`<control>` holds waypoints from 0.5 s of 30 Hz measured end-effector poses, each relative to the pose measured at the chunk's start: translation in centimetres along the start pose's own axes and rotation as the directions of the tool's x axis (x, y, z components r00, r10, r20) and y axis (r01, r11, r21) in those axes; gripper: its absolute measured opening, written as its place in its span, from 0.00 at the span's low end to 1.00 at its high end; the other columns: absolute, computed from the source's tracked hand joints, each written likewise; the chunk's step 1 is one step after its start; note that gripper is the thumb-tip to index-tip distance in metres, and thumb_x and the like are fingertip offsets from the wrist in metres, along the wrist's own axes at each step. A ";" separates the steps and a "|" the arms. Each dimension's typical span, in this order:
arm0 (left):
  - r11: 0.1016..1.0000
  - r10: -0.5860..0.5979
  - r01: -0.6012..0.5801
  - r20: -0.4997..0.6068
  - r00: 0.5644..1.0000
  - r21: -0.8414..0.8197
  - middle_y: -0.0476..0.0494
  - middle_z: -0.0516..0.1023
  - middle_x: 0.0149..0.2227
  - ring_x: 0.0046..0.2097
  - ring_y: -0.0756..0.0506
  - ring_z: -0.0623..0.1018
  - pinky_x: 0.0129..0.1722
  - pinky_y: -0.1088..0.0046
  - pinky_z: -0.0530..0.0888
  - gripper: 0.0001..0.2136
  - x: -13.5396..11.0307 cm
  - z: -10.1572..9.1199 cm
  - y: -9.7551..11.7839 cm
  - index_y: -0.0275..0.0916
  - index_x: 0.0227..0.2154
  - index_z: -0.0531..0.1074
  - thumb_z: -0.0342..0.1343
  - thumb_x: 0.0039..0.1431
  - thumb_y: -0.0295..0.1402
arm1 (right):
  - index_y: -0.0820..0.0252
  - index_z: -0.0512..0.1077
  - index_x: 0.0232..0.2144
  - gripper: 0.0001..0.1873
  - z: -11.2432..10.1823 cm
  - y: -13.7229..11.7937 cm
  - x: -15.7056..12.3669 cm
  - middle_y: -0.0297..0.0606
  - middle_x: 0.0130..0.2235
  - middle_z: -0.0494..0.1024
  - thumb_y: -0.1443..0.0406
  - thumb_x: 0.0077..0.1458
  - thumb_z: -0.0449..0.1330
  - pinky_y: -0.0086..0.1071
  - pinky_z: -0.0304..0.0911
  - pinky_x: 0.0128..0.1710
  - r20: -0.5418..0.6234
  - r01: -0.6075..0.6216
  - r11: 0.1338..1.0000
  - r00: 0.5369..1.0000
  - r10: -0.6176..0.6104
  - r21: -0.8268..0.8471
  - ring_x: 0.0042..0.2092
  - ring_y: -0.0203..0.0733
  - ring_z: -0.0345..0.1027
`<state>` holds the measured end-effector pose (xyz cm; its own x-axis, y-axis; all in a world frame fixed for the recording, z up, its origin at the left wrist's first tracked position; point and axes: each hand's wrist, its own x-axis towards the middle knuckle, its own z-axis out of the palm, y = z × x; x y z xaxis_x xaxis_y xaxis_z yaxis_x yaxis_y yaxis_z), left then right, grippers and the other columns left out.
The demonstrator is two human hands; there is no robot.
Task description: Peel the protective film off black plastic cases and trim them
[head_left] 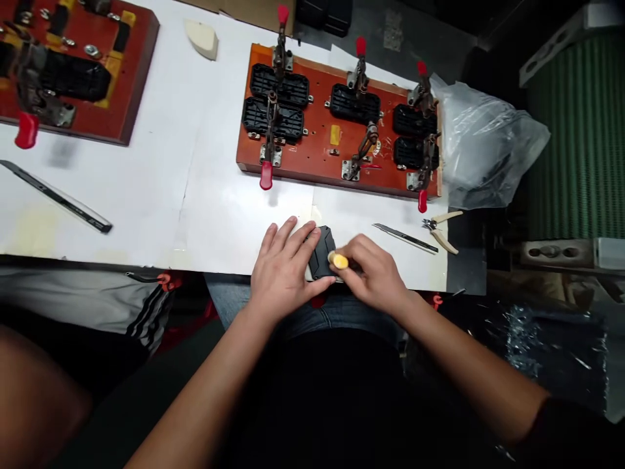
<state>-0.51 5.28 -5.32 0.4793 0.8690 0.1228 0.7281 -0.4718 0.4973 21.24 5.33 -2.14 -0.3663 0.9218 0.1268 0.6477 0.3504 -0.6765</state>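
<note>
A dark grey plastic cover (pixel 321 254) lies at the table's front edge, before my body. My left hand (pixel 286 266) rests over its left side with fingers spread, the index fingertip at its upper edge and the thumb along its lower edge. My right hand (pixel 372 268) is closed around a small tool with a yellow-ended handle (pixel 338 260), held over the cover's right side. The tool's working end is hidden. Right of this hand lie a slim craft knife (pixel 405 238) and nippers with cream handles (pixel 442 234).
Behind the hands stands a red-brown fixture board (pixel 303 163) with black parts under red-tipped toggle clamps. Another fixture (pixel 117 117) is at far left, near a second knife (pixel 58 198). A clear plastic bag (pixel 488 143) lies right. A co-worker's arm (pixel 34 397) shows lower left.
</note>
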 end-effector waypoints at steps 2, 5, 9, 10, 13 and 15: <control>1.000 0.000 0.000 0.012 1.000 0.002 0.41 0.66 0.72 0.75 0.30 0.58 0.76 0.44 0.49 0.38 0.0 -0.1 0.0 0.41 0.70 0.62 0.61 0.62 0.55 | 0.54 0.72 0.44 0.03 -0.3 0.1 0.0 0.37 0.41 0.75 0.67 0.68 0.61 0.36 0.66 0.41 0.042 0.003 0.999 0.999 -0.005 0.041 0.41 0.44 0.71; 1.000 0.000 0.000 0.009 1.000 0.006 0.41 0.65 0.72 0.75 0.30 0.57 0.75 0.43 0.50 0.38 0.0 -0.2 0.0 0.43 0.71 0.60 0.60 0.63 0.54 | 0.54 0.73 0.43 0.03 -0.3 0.7 0.9 0.36 0.39 0.74 0.65 0.67 0.64 0.36 0.66 0.39 -0.043 0.021 0.999 0.999 -0.019 0.026 0.39 0.43 0.70; 1.000 0.007 -0.007 0.021 1.000 0.012 0.42 0.64 0.73 0.75 0.30 0.57 0.76 0.44 0.49 0.39 0.0 -0.1 0.0 0.42 0.71 0.60 0.61 0.62 0.55 | 0.55 0.74 0.45 0.04 -0.6 0.8 -0.4 0.37 0.41 0.76 0.67 0.68 0.62 0.35 0.66 0.41 -0.037 0.007 0.999 0.999 -0.005 0.047 0.41 0.43 0.71; 1.000 0.011 -0.011 0.026 1.000 0.014 0.43 0.64 0.73 0.75 0.30 0.56 0.76 0.44 0.49 0.40 0.0 -0.1 0.0 0.41 0.71 0.60 0.61 0.62 0.55 | 0.54 0.74 0.45 0.05 -0.8 0.7 -1.0 0.37 0.42 0.77 0.68 0.68 0.61 0.35 0.67 0.42 -0.005 0.005 0.998 1.000 -0.004 0.061 0.42 0.43 0.72; 1.000 0.016 -0.016 0.028 0.999 0.024 0.43 0.64 0.73 0.75 0.29 0.56 0.75 0.43 0.48 0.40 0.0 -0.1 -0.1 0.40 0.71 0.61 0.61 0.62 0.55 | 0.55 0.73 0.45 0.04 -1.0 0.4 -1.3 0.37 0.42 0.77 0.67 0.69 0.61 0.35 0.66 0.42 0.054 0.006 0.998 0.999 -0.009 0.061 0.42 0.43 0.72; 1.000 0.011 -0.012 0.026 1.000 0.029 0.43 0.64 0.73 0.75 0.29 0.56 0.75 0.42 0.49 0.39 0.0 -0.1 0.0 0.40 0.71 0.61 0.60 0.63 0.54 | 0.55 0.72 0.42 0.03 -0.7 0.5 -0.1 0.36 0.39 0.75 0.64 0.67 0.64 0.35 0.65 0.40 0.013 -0.005 1.000 1.000 0.005 0.007 0.40 0.43 0.70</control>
<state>-0.59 5.30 -5.25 0.4998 0.8597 0.1057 0.7365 -0.4860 0.4705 22.05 5.52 -1.96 -0.3717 0.9212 0.1146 0.6444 0.3449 -0.6824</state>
